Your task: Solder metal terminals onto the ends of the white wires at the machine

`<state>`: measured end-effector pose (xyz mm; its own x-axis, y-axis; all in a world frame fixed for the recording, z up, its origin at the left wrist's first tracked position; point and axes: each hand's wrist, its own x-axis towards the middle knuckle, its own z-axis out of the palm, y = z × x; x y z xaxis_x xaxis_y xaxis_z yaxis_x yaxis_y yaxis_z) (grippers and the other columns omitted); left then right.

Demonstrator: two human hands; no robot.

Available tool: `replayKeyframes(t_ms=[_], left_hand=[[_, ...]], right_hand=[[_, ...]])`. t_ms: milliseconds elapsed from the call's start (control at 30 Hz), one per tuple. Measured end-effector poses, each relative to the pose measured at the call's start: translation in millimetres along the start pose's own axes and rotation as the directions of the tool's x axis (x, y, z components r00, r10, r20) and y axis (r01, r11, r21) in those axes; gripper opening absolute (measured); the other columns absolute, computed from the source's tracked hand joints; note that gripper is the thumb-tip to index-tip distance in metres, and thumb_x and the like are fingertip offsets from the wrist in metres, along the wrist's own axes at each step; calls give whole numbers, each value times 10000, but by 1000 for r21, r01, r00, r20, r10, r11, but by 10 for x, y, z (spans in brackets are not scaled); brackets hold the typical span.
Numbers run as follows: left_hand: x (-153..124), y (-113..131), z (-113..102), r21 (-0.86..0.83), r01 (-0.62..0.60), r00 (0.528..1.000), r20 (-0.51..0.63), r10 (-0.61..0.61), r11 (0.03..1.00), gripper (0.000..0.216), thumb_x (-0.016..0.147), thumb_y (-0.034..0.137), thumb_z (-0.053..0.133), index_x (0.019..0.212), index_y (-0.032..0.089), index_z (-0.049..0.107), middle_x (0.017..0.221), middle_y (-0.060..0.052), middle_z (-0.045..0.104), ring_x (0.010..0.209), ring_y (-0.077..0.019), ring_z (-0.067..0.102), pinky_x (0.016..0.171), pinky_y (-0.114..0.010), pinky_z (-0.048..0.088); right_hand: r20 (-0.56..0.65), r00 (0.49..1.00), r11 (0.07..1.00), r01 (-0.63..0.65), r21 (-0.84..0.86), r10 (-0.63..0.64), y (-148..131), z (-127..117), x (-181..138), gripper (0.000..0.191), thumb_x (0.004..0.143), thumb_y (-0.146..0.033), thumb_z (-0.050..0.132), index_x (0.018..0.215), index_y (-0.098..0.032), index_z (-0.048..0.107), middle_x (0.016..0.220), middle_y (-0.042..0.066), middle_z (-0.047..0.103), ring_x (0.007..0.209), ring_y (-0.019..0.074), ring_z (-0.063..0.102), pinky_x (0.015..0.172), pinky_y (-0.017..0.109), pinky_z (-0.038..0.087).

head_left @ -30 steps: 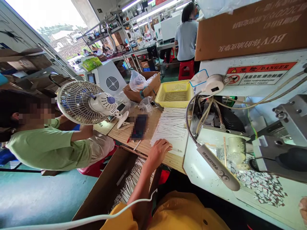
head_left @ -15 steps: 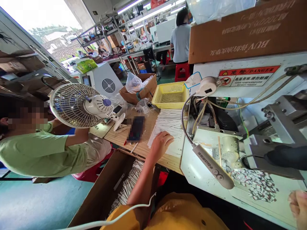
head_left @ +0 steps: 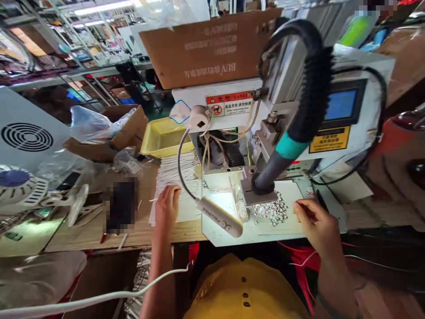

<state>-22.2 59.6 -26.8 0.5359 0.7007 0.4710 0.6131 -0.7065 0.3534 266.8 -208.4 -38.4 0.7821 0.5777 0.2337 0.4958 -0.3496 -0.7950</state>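
Note:
My left hand [head_left: 167,207] is over the near part of a layer of thin white strips with dark wire-like lines [head_left: 175,170]. Its fingers are curled together, and a short white tip shows at its left side; what they hold is hidden. My right hand [head_left: 318,226] is closed in a pinch at the right of a pale board [head_left: 295,190]. Whatever lies between its fingertips is too small to make out. To its left, small white, red and dark chips [head_left: 274,212] are heaped under the metal head [head_left: 257,192] of a bench machine.
A grey lamp [head_left: 221,217] on a bent neck hangs between my hands. A thick black hose [head_left: 308,97] drops into the machine head. Behind the strips stands a yellow basket [head_left: 166,137]. A high-temperature danger label [head_left: 229,104] marks the machine. A fan [head_left: 23,186] stands left.
The view has swung right, bringing the machine's hose and screen into sight. My left hand's fingers have curled up from lying over the strips. My right hand now shows fully beside the chips.

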Motion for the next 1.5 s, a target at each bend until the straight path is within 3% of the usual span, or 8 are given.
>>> replayKeyframes(t_ms=[167,400,567,700,900,1100,1300,1500], left_hand=[[-97,320,-159,-51,-77,996,38,79,996,226,891,167,381,894,183,607,859,-60,622,820,-190,594,734,-290,470],[-359,917,-90,-277,-115,915,344,210,954,344,888,197,366,594,176,542,632,-34,591,601,-150,531,547,-246,425],[-407,1043,-79,-336,-7,885,436,162,942,334,899,223,375,652,165,592,683,-46,617,644,-161,551,648,-276,471],[-396,1004,20,-408,67,864,480,151,911,296,855,164,422,642,177,627,644,-35,624,641,-166,564,682,-286,489],[-253,1067,209,-496,111,870,468,157,861,276,848,138,420,785,196,683,849,-51,665,819,-186,589,782,-320,479],[-187,1248,290,-528,150,880,457,131,836,306,913,207,389,797,187,672,772,-45,652,773,-168,588,766,-288,486],[-213,1282,315,-563,221,901,430,54,796,146,849,247,546,800,192,671,683,-24,639,741,-178,598,737,-286,495],[-119,1342,245,-584,249,901,433,37,773,247,863,244,504,659,205,638,678,-20,624,686,-156,580,705,-277,510]], right_hand=[[160,979,986,140,-91,-124,-86,-40,-69,219,827,-399,507,782,-200,589,701,35,638,581,167,589,549,271,454],[26,954,929,296,-222,-297,-79,213,-111,251,883,-386,425,768,-198,545,740,73,614,697,209,585,649,320,461],[-80,975,973,198,-122,-209,-171,205,-166,241,873,-368,492,954,-172,607,840,73,672,645,171,616,595,269,479],[218,968,977,85,196,-128,-332,228,-216,246,869,-369,516,974,-191,650,928,74,679,835,200,639,674,263,509],[538,841,865,-304,399,47,-591,371,-180,231,801,-398,618,751,-176,583,611,16,627,444,106,499,384,201,383],[582,812,840,-285,461,-44,-681,565,-116,322,897,-428,471,708,-169,503,604,-2,555,403,60,423,392,196,332],[605,796,796,-360,486,-9,-617,719,-150,327,873,-412,510,648,-189,426,509,-51,438,335,54,370,342,199,249],[612,791,767,-392,508,-2,-575,742,-168,305,879,-359,526,650,-194,409,519,-62,418,354,51,354,351,193,245]])
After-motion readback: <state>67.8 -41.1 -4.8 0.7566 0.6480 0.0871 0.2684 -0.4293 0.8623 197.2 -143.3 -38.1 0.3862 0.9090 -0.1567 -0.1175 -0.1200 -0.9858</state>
